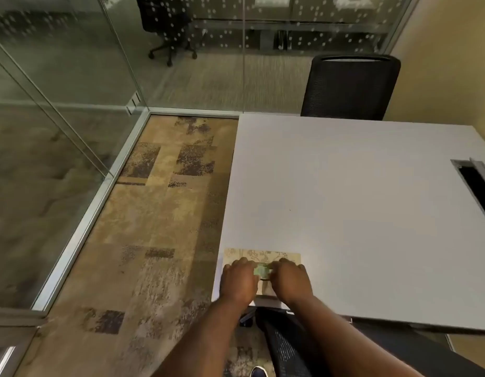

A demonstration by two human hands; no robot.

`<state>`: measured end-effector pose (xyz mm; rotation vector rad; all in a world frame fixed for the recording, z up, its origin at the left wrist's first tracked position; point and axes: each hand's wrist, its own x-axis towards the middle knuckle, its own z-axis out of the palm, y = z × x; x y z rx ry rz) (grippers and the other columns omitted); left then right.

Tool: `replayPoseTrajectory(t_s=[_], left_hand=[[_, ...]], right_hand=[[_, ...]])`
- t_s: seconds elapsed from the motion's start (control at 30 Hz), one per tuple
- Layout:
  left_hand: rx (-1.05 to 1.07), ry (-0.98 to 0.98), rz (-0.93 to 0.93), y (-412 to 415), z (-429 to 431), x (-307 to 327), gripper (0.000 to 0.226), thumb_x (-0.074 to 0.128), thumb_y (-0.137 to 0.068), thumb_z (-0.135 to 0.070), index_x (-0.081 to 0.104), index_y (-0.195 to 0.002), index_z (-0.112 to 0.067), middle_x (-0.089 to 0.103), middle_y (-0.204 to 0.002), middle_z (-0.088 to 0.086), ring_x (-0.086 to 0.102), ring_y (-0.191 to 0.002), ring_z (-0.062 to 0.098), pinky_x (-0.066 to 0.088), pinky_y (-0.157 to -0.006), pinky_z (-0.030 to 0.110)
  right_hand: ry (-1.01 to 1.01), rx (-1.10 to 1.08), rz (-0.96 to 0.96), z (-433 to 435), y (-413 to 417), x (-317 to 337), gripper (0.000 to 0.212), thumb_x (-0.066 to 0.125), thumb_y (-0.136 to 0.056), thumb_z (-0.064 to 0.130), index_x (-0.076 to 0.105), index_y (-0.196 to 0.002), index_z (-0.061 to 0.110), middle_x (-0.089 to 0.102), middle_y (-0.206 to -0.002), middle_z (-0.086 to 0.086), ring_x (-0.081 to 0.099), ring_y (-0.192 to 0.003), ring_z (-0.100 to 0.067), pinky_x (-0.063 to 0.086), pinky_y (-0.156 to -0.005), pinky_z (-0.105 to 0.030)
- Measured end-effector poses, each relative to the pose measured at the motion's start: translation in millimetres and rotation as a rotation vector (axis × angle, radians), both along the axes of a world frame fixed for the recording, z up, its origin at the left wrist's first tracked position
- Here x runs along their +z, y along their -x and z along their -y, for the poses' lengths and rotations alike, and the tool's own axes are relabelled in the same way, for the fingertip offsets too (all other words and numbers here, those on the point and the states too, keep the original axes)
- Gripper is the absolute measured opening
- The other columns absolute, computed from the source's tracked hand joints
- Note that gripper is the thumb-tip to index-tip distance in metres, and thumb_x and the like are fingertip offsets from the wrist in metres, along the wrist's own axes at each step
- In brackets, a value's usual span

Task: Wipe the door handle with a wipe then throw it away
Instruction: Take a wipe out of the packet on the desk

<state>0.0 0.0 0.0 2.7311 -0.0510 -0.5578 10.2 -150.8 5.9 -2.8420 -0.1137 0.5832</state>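
Note:
A flat beige pack of wipes (263, 255) with a leafy print lies at the near left corner of the white table (358, 213). Both hands rest on top of it. My left hand (240, 281) presses on the pack's left half. My right hand (290, 280) covers the right half, and its fingertips pinch at a small greenish flap or wipe (262, 271) in the middle of the pack. Motion blur hides whether the left fingers also hold that flap. No door handle is in view.
A black mesh chair (350, 88) stands at the table's far side and another chair seat (287, 346) is just below my arms. Glass walls with metal frames (94, 202) run along the left and back. Patterned carpet (160, 240) lies left of the table. A cable slot (475, 183) opens at the table's right edge.

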Motion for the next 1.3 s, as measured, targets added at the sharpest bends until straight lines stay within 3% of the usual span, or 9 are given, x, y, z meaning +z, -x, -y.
replayPoseTrajectory(t_s=[0.3,0.53,0.67,0.87,1.0,1.13,1.3], left_hand=[[0.024,0.005,0.043,-19.3,2.3,-9.2,0.025,0.052,-0.097,-0.013,0.069,-0.110,-0.027,0.063,-0.120,-0.002,0.058,-0.115,0.023,0.035,-0.099,0.036],[-0.016,0.019,0.041,-16.7,-1.8,-11.7,0.028,0.055,-0.098,-0.020,0.068,-0.121,-0.030,0.061,-0.128,-0.005,0.054,-0.124,0.020,0.033,-0.104,0.039],[0.007,0.043,0.048,-16.3,-4.2,-0.1,0.024,0.051,-0.100,-0.025,0.069,-0.115,-0.030,0.063,-0.122,-0.006,0.058,-0.117,0.021,0.034,-0.100,0.040],[0.038,0.149,0.099,-15.7,-6.3,24.0,0.018,0.058,-0.099,-0.029,0.065,-0.116,-0.030,0.069,-0.114,-0.008,0.064,-0.107,0.021,0.040,-0.097,0.040],[0.078,0.242,0.167,-17.1,-12.1,43.5,0.003,0.060,-0.096,-0.030,0.059,-0.099,-0.030,0.071,-0.097,-0.005,0.066,-0.091,0.023,0.046,-0.077,0.035],[0.209,0.417,0.216,-19.0,-26.5,69.2,0.020,0.066,-0.093,-0.026,0.047,-0.088,-0.029,0.057,-0.077,-0.007,0.054,-0.070,0.020,0.048,-0.064,0.033],[0.408,0.562,0.309,-22.5,-64.4,106.0,0.011,0.062,-0.096,-0.016,0.062,-0.105,-0.021,0.066,-0.097,-0.008,0.061,-0.080,0.012,0.044,-0.066,0.021]], right_hand=[[-0.099,-0.021,0.032,-5.0,-8.0,-13.0,0.023,0.049,-0.091,0.021,0.071,-0.093,0.025,0.067,-0.097,0.004,0.063,-0.098,-0.023,0.040,-0.087,-0.035],[-0.327,-0.077,0.083,1.6,-7.5,-0.3,0.010,0.053,-0.087,0.024,0.063,-0.089,0.024,0.066,-0.092,0.007,0.063,-0.087,-0.022,0.048,-0.080,-0.035],[-0.435,-0.124,0.104,3.6,-7.3,15.9,0.005,0.052,-0.085,0.030,0.053,-0.082,0.027,0.064,-0.077,0.007,0.060,-0.074,-0.015,0.051,-0.066,-0.037],[-0.581,-0.117,0.184,1.6,-12.0,47.9,0.007,0.053,-0.082,0.035,0.048,-0.078,0.031,0.063,-0.071,0.011,0.061,-0.070,-0.007,0.052,-0.063,-0.035],[-0.707,-0.188,0.248,-8.4,-19.6,72.4,0.005,0.056,-0.081,0.032,0.052,-0.079,0.032,0.063,-0.072,0.010,0.061,-0.069,-0.008,0.053,-0.063,-0.031],[-0.830,-0.301,0.343,-22.7,-31.2,95.5,0.014,0.054,-0.089,0.021,0.057,-0.095,0.032,0.064,-0.082,0.013,0.062,-0.074,-0.002,0.045,-0.061,-0.017],[-0.999,-0.370,0.406,-55.7,-44.8,123.3,0.021,0.054,-0.099,0.011,0.064,-0.112,0.026,0.068,-0.099,0.012,0.065,-0.083,-0.005,0.056,-0.065,-0.028]])
